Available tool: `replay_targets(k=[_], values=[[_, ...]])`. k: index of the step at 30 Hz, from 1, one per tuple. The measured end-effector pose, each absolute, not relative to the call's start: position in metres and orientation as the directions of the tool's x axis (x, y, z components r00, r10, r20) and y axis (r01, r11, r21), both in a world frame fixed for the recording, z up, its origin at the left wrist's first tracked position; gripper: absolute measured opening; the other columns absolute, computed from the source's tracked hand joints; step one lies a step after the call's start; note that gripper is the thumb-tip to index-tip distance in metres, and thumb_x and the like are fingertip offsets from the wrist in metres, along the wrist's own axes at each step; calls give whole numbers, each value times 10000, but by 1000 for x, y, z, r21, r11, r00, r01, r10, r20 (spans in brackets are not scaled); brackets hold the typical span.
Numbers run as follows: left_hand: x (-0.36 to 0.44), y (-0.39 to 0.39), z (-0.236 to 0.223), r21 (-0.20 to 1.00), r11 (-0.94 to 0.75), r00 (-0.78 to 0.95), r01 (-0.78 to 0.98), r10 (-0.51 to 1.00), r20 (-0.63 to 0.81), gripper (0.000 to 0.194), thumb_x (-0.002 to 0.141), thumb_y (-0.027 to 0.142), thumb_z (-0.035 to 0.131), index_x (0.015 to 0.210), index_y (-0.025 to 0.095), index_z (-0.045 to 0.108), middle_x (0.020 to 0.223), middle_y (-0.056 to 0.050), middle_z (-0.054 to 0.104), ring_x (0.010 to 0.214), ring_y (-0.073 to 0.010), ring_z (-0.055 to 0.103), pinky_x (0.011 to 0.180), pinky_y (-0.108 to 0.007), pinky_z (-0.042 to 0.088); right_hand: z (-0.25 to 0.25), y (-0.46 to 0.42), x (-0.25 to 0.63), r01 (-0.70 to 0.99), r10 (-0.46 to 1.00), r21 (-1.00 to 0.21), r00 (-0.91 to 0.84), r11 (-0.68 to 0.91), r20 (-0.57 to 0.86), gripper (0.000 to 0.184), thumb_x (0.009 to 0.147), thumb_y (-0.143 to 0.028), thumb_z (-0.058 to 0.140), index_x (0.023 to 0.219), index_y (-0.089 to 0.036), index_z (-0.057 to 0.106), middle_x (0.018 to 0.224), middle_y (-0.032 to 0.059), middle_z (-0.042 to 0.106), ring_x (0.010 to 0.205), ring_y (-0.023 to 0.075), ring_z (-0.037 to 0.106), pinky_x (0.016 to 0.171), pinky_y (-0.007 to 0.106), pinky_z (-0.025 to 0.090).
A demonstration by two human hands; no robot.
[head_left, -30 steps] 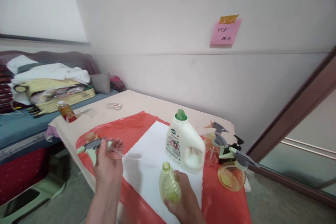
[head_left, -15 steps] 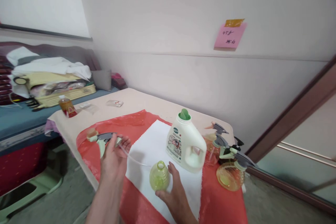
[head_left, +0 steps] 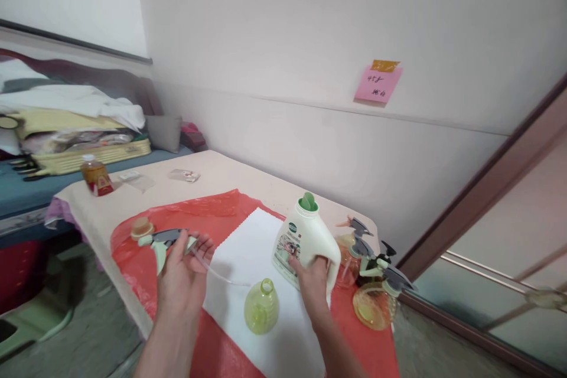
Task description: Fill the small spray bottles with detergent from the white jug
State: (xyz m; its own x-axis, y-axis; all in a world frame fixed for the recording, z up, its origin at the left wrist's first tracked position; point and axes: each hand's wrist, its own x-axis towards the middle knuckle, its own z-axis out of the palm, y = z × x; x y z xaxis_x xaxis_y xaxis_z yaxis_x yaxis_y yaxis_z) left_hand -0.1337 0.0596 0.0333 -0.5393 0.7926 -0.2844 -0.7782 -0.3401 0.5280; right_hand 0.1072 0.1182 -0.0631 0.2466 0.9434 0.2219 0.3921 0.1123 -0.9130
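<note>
My left hand (head_left: 188, 260) is closed around a spray trigger head (head_left: 166, 238), light green and grey, and its clear dip tube (head_left: 221, 276) points toward the green bottle. That see-through yellow-green spray bottle (head_left: 261, 310) stands open-topped on a white cloth (head_left: 234, 248), touched by neither hand. My right hand (head_left: 312, 283) grips the white detergent jug (head_left: 301, 236) at its handle, with the thumb across its front. A green piece (head_left: 309, 201) sits in the jug's mouth. Part of the handle is hidden by my fingers.
Several spray bottles, among them an amber one (head_left: 374, 307) and a reddish one (head_left: 348, 269), stand right of the jug. Red plastic sheeting (head_left: 212, 207) lies under the cloth. A brownish round lid (head_left: 142, 227), a drink bottle (head_left: 96, 176) and a small packet (head_left: 183, 175) are farther left.
My right hand has left the green bottle and moved to the jug's handle, gripping it. The left hand keeps the trigger head. The view has shifted slightly.
</note>
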Motion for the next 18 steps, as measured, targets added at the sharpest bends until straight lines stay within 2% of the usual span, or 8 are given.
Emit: replay_targets(k=[2, 4, 8, 11, 15, 18], values=[[-136, 59, 34, 522, -349, -545, -778, 789, -285, 164, 874, 280, 609, 761, 164, 634, 706, -18, 626, 682, -118, 625, 691, -237, 536, -56, 128, 106, 378, 945, -924, 277, 62, 176, 591, 717, -496, 683, 1189, -152, 585, 1144, 168, 709, 1055, 311, 659, 945, 422, 505], [-138, 59, 36, 514, -357, -545, -780, 790, -279, 167, 878, 274, 604, 754, 166, 630, 700, -13, 623, 680, -115, 624, 691, -236, 536, -50, 128, 106, 387, 939, -922, 310, 18, 149, 567, 662, -507, 709, 1075, -125, 641, 1038, 172, 740, 969, 321, 690, 894, 412, 528], [-142, 58, 38, 509, -356, -546, -783, 786, -290, 177, 874, 283, 607, 741, 167, 627, 700, -17, 632, 677, -121, 625, 674, -241, 536, -41, 94, 116, 454, 897, -885, 427, -103, 115, 685, 604, -593, 704, 1086, -110, 635, 991, 190, 743, 988, 367, 675, 862, 458, 523], [-143, 56, 38, 488, -372, -548, -790, 786, -287, 159, 864, 269, 619, 741, 170, 630, 695, -12, 634, 677, -115, 625, 685, -237, 531, -30, 55, 138, 514, 881, -843, 458, -158, 114, 668, 578, -615, 708, 1059, -157, 636, 978, 174, 743, 974, 371, 672, 844, 459, 518], [-142, 51, 38, 466, -384, -546, -797, 787, -287, 154, 850, 267, 635, 732, 169, 625, 689, -13, 631, 675, -118, 623, 702, -241, 526, -13, 6, 180, 629, 887, -752, 442, -199, 135, 654, 513, -617, 754, 991, -186, 633, 927, 188, 724, 902, 416, 660, 796, 524, 496], [-141, 49, 39, 449, -377, -532, -810, 795, -292, 158, 846, 271, 638, 728, 170, 616, 690, -12, 631, 666, -115, 617, 703, -236, 519, 0, -18, 207, 777, 918, -623, 304, -86, 252, 521, 527, -566, 767, 931, -254, 661, 879, 156, 712, 928, 409, 653, 807, 535, 486]])
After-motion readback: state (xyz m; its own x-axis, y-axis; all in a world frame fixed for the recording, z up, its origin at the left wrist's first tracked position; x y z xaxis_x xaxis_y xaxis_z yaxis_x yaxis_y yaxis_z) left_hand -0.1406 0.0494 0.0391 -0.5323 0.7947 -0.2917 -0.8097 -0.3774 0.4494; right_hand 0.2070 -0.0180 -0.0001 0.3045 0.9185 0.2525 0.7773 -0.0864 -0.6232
